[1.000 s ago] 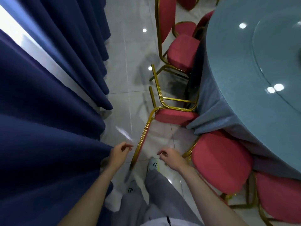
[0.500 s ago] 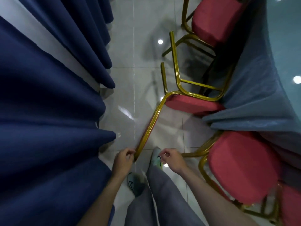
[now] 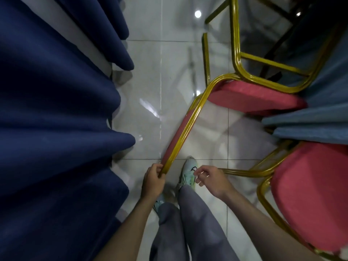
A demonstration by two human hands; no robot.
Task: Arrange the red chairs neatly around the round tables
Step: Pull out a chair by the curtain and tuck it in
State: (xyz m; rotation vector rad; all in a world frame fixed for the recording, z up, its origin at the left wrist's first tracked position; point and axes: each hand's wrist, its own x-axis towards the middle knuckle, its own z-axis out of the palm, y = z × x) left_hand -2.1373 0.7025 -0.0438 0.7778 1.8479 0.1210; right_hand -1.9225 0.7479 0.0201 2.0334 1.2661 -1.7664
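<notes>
On the floor (image 3: 169,72) at the round table (image 3: 320,121)'s draped edge lies the toppled red chair (image 3: 250,97), my left hand (image 3: 152,182)'s fingers (image 3: 157,168) curled round its backrest rail (image 3: 185,132), right hand (image 3: 212,180) loosely curled and empty; righting it calls for a lift.

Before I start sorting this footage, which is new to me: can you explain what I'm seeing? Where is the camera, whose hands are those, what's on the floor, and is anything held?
There is no machine here. A person wears a camera on the head, so the picture looks down along their own body to a shoe. The left hand grips the gold frame at the top of a red chair that is tipped back towards them. The right hand holds nothing; its fingers are loosely curled. On the tiled floor a second chair stands at the right, beside a blue tablecloth. Dark blue curtains hang at the left.
</notes>
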